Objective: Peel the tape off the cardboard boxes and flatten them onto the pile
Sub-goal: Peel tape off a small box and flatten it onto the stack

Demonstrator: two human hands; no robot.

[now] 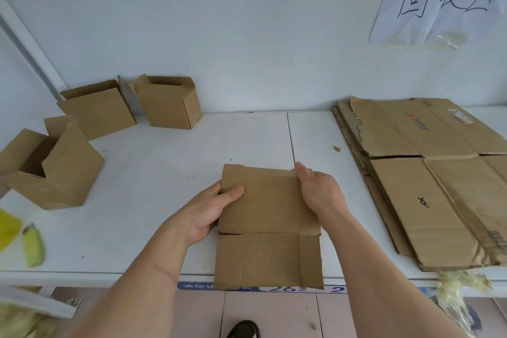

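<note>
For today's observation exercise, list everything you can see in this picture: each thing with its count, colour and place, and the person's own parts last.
Flattened box: one, brown, front centre, overhanging the table edge, held in both hands.
Open boxes: three, brown, left and back left of the table.
Pile of flattened cardboard: one, brown, right side.
Cardboard scrap: one, brown, beside the pile.
Table: one, white.
Paper sign: one, white with black writing, wall upper right.
Yellow-green item: one, front left; too blurred to identify.
Shoe: one, black, on the floor.
Left hand: grips the box's left edge.
Right hand: grips its upper right.
</note>
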